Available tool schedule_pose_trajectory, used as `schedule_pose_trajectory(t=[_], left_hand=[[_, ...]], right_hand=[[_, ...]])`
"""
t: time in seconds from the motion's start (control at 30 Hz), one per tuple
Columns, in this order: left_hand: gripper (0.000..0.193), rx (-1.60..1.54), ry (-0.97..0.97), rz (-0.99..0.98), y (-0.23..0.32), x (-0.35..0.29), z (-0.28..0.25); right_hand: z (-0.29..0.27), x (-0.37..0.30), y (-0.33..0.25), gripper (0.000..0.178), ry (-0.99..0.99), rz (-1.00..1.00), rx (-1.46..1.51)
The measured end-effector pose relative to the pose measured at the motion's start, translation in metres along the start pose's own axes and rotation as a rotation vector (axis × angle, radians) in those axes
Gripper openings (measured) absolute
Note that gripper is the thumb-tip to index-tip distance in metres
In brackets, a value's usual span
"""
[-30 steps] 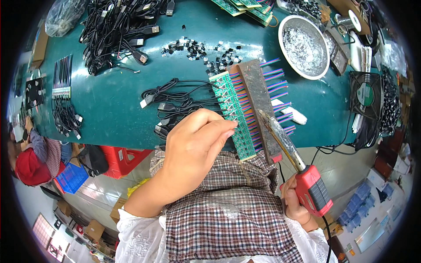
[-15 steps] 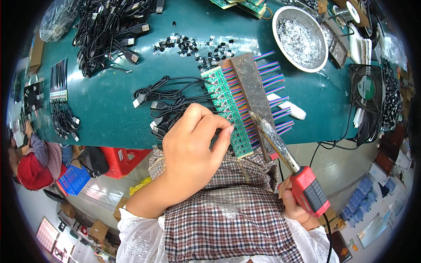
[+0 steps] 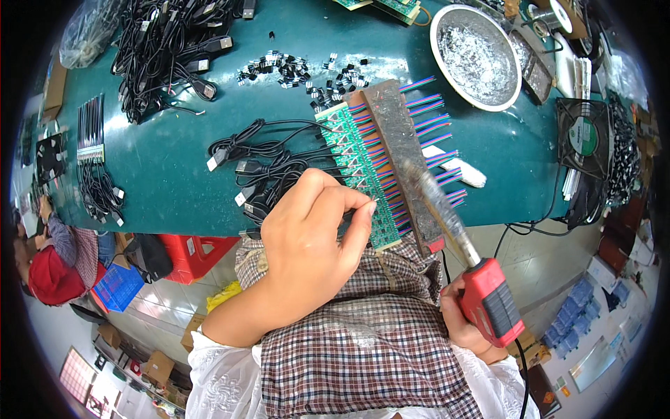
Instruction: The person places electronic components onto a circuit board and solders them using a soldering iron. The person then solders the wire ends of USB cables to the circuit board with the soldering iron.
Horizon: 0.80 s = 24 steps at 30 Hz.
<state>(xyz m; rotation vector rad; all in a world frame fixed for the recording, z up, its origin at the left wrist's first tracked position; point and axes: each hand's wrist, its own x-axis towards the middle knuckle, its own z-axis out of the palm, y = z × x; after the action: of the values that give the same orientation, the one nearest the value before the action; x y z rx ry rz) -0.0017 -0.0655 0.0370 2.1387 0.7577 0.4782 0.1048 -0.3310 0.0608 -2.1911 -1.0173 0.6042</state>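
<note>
A green circuit board strip (image 3: 354, 157) lies at a slant near the table's front edge. Black USB cables (image 3: 276, 171) run from its left side, and blue, red and black wires (image 3: 431, 127) stick out to the right under a dark, worn bar (image 3: 396, 150). My left hand (image 3: 303, 241) is closed over the board's lower part, thumb and forefinger pinched; what sits between them is too small to name. My right hand (image 3: 466, 325) is wrapped round the red and black handle of a soldering iron (image 3: 494, 300). Its blurred tip hovers over the bar.
Small black parts (image 3: 286, 68) lie scattered behind the board. A heap of USB cables (image 3: 167, 56) is at the back left, a white-rimmed bowl (image 3: 436, 52) at the back right. A fan (image 3: 585, 136) stands farther right, and a white stick-like piece (image 3: 467, 171) lies beside the wires.
The soldering iron's tip has swung away from me, along the bar. The board and bar have shifted slightly left at their far end. My left hand keeps its pinch, moved a little right.
</note>
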Motion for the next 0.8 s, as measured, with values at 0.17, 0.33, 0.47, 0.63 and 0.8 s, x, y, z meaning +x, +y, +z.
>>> schedule_pose_trajectory(t=[0.17,0.33,0.47,0.63,0.8], left_hand=[[0.018,-0.025,-0.046,0.08,0.011,0.002,-0.007],[0.021,-0.039,-0.164,0.161,0.023,0.002,-0.017],[0.023,-0.042,-0.217,0.247,0.03,0.01,-0.023],[0.015,-0.106,-0.335,0.169,0.021,0.0,-0.033],[0.011,-0.255,-0.291,0.035,0.027,-0.007,-0.037]], right_hand=[[-0.002,0.048,-0.029,0.034,-0.074,0.226,0.257],[0.036,0.076,-0.038,0.064,0.214,-0.028,0.313],[0.034,0.092,-0.041,0.057,0.246,-0.242,0.374],[0.036,0.096,-0.052,0.051,0.238,-0.173,0.482],[0.053,0.086,-0.056,0.054,0.285,-0.05,0.709]])
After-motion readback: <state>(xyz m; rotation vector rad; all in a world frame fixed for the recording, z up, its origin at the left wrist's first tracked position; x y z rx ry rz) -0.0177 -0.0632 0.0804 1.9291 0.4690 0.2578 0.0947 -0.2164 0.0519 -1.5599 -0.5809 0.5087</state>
